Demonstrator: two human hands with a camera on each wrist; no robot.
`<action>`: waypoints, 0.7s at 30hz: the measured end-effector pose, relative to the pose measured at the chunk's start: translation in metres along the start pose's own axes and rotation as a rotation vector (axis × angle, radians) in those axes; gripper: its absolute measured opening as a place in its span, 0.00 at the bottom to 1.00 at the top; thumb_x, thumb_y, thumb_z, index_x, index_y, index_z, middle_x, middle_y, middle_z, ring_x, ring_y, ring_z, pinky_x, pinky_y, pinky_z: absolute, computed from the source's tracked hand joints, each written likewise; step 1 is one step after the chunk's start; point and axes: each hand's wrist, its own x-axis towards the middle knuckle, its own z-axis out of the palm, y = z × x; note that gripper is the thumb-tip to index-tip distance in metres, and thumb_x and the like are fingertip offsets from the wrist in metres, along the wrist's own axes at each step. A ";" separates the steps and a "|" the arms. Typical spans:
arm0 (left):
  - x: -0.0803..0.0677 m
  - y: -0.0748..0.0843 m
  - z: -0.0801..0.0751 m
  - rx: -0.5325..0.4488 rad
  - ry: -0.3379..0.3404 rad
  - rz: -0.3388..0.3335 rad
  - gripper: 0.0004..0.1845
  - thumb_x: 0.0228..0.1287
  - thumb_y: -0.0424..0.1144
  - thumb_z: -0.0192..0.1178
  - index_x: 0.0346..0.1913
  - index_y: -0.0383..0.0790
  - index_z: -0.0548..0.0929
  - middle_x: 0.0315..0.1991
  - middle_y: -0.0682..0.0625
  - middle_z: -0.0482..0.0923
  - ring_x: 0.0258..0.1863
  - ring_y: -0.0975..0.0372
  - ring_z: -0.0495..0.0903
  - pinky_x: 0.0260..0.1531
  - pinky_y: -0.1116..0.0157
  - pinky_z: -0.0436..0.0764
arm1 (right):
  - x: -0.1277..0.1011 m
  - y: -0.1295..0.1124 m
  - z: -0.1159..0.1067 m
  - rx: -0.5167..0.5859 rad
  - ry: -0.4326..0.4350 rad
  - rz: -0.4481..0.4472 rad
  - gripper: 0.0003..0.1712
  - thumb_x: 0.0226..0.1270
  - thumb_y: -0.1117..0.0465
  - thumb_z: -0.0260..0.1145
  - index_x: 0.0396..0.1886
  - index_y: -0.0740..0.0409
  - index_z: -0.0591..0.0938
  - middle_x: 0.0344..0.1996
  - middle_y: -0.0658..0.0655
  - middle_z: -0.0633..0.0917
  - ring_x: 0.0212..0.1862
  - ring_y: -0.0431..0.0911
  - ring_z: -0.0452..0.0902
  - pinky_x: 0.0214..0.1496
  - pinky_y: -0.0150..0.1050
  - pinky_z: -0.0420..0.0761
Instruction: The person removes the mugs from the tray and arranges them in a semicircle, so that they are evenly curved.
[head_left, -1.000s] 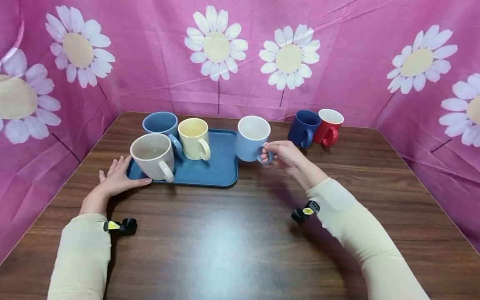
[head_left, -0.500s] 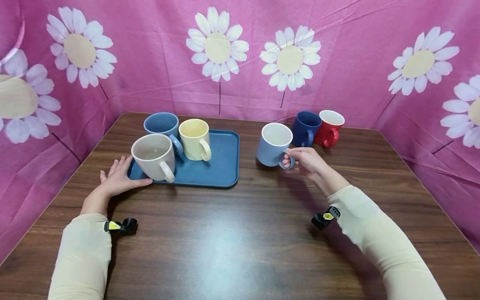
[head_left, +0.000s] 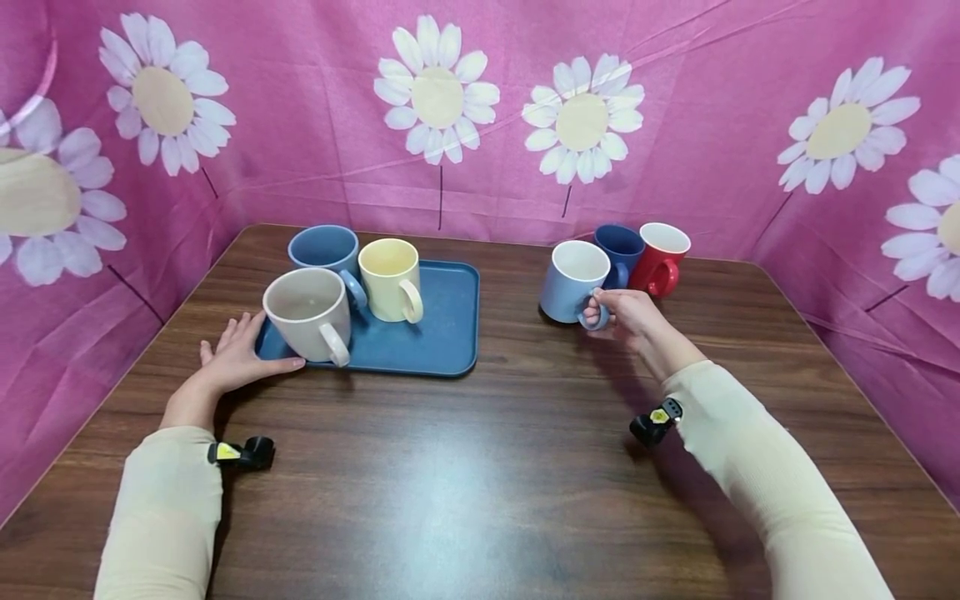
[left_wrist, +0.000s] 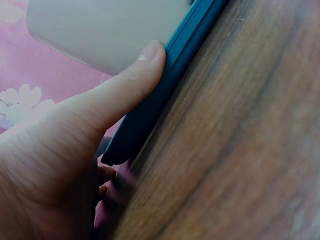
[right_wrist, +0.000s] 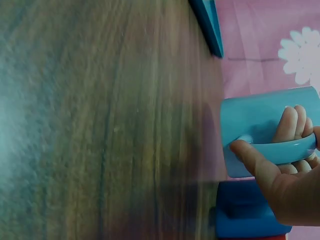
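Note:
My right hand holds the light blue mug by its handle, fingers looped through it, with the mug upright. In the right wrist view the thumb presses along the handle of this mug. Partly behind it stand a dark blue mug and a red mug. My left hand lies spread at the near left corner of the blue tray; its thumb rests straight along the tray rim. On the tray are a large beige mug, a yellow mug and a medium blue mug.
The right half of the tray is bare. Wood tabletop lies in front of the tray and between it and the right-hand mugs. A pink flowered cloth hangs behind the table's back edge and along both sides.
My right hand has carried the light blue mug rightward, from beside the tray's right edge to just in front of the dark blue mug. The left hand and the tray have stayed put.

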 end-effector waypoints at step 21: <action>-0.004 0.003 -0.001 -0.002 0.011 0.006 0.58 0.43 0.63 0.59 0.66 0.35 0.37 0.62 0.27 0.33 0.60 0.40 0.28 0.44 0.36 0.26 | 0.021 -0.004 -0.003 0.000 0.106 0.037 0.16 0.66 0.62 0.46 0.20 0.61 0.74 0.13 0.52 0.77 0.20 0.41 0.74 0.48 0.50 0.66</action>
